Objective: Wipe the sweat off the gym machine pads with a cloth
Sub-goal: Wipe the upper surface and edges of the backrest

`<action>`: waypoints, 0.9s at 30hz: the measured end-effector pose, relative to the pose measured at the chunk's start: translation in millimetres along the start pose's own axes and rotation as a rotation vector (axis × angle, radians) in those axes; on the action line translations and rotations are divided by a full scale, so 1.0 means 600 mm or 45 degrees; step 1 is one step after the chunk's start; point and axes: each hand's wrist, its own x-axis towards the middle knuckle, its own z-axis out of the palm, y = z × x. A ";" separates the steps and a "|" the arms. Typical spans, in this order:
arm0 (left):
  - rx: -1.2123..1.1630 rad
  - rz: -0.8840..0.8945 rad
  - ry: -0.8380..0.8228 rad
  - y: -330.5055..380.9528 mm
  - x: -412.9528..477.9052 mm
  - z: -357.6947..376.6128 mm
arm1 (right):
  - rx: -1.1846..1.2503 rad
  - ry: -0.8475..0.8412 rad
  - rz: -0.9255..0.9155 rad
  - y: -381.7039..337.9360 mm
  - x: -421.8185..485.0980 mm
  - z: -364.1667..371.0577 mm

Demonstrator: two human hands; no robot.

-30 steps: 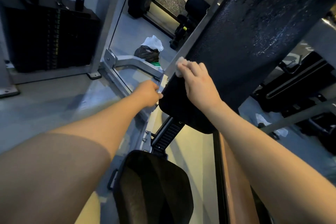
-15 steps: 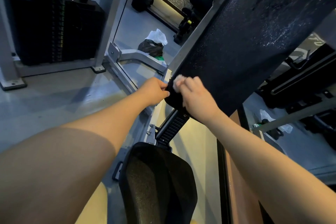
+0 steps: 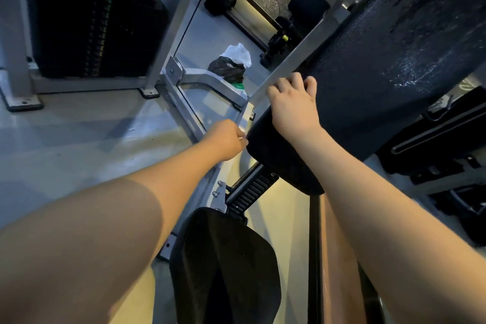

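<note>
The long dark back pad (image 3: 381, 73) slants from the upper right down to the middle, with wet streaks shining on its surface. My right hand (image 3: 292, 108) lies on the pad's left edge, fingers curled over it against the grey steel bar (image 3: 273, 81). The cloth is hidden under that hand. My left hand (image 3: 226, 139) is closed at the pad's lower left corner and touches its rim. A dark seat pad (image 3: 226, 265) sits below, between my forearms.
A black weight stack (image 3: 92, 29) in a grey frame stands at upper left. A black and a white plastic bag (image 3: 231, 63) lie on the floor behind the frame. A toothed adjuster rail (image 3: 249, 189) joins the two pads. More dark machines crowd the right side.
My right hand has slid up along the pad's left edge, and the white cloth seen at its fingertips before is now covered. My left hand stays at the pad's lower corner.
</note>
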 end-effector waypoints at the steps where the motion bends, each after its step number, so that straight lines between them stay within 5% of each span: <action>1: 0.026 -0.016 0.028 -0.012 -0.003 -0.010 | -0.022 -0.025 0.016 -0.006 0.001 0.001; 6: 0.073 -0.146 0.149 -0.062 -0.032 -0.056 | -0.038 -0.090 -0.022 -0.055 -0.014 0.020; 11: 0.039 -0.101 0.181 -0.052 -0.033 -0.069 | -0.002 -0.211 -0.434 -0.091 -0.055 0.047; 16: 0.049 -0.059 0.222 -0.016 -0.022 -0.081 | 0.001 0.082 -0.102 -0.011 -0.022 0.019; 22: 0.131 -0.032 0.258 0.011 -0.020 -0.070 | 0.161 0.024 -0.534 -0.075 -0.098 0.076; 24: 0.135 0.006 0.259 0.031 -0.018 -0.069 | 0.268 0.091 -0.480 -0.046 -0.107 0.061; 27: 0.122 0.083 0.276 0.071 -0.009 -0.068 | 0.600 0.228 -0.088 0.027 -0.121 0.034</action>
